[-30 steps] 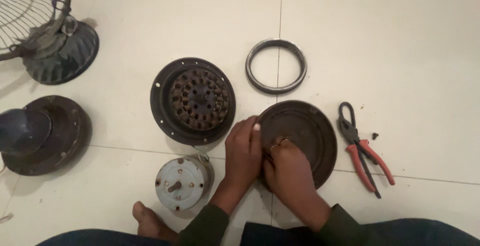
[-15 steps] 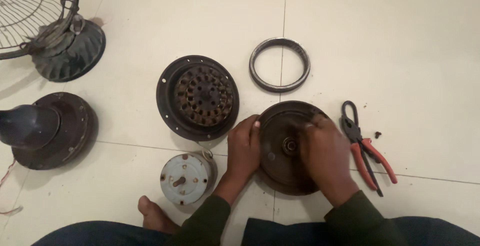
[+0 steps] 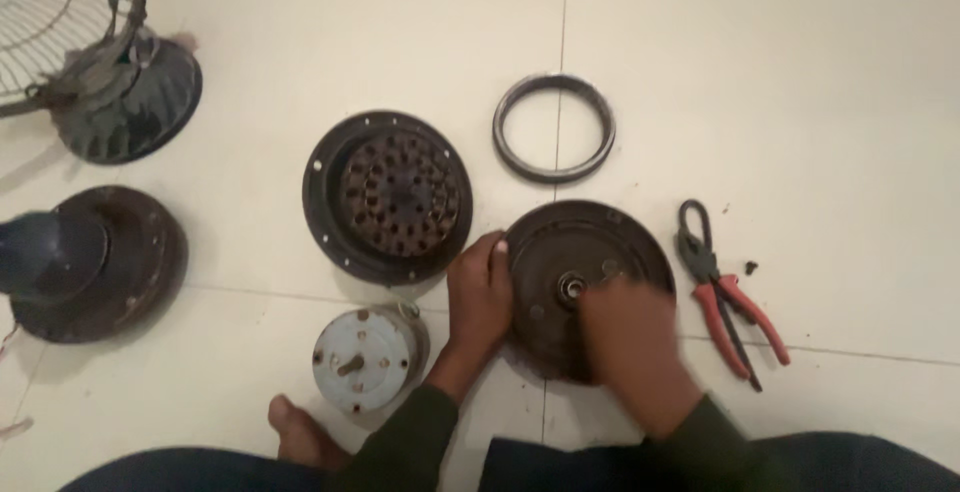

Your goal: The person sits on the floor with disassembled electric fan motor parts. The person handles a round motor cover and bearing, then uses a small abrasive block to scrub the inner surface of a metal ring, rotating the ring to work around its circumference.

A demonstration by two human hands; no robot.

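A dark round metal cover disc (image 3: 560,242) lies flat on the tiled floor in front of me. My left hand (image 3: 480,297) grips its left rim. My right hand (image 3: 630,337), blurred by motion, rests on the disc's lower right part, close to the small hub (image 3: 570,287) at its centre; whether its fingers hold anything I cannot tell. To the left of the disc lies a rusty perforated rotor on a black flanged plate (image 3: 395,192). Beyond the disc lies a dark ring (image 3: 553,128).
Red-handled pliers (image 3: 725,292) lie right of the disc, with a small dark bit (image 3: 750,268) beside them. A grey cylindrical motor (image 3: 365,357) stands by my bare foot (image 3: 300,432). A dark housing (image 3: 95,257) and a fan guard with base (image 3: 110,82) lie at the left.
My right hand slid from the disc's left side across to its right rim, then back down toward the centre. My left hand stayed on the left rim.
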